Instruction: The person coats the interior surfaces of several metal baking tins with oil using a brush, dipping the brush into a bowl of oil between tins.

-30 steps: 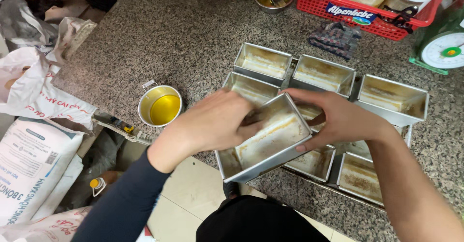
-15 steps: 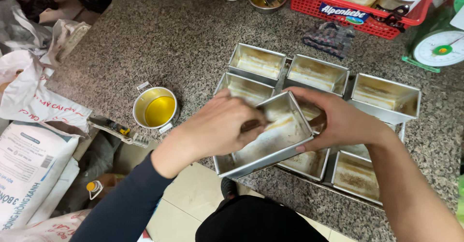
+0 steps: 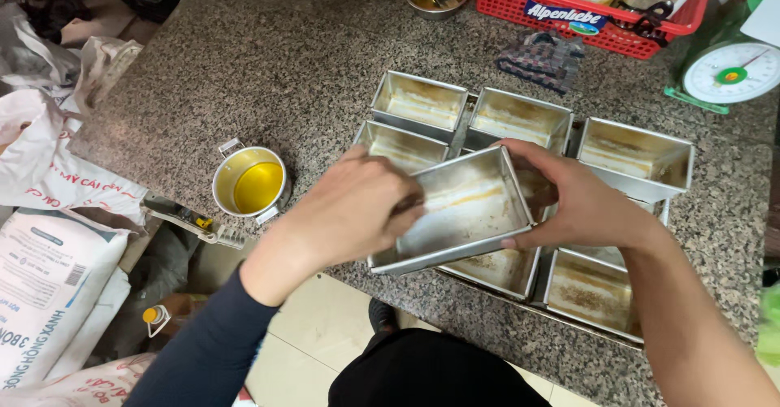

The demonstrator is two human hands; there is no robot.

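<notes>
Right hand (image 3: 581,204) grips the tilted rectangular metal loaf tin (image 3: 455,212), exposing its interior; left hand (image 3: 357,212), fingers pressed together, reaches inside.

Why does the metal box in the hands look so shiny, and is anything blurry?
Head view: the tilted loaf tin reflects overhead light off its greased inside; the left hand looks slightly soft, the right hand sharper; the granite counter is evenly lit.
</notes>
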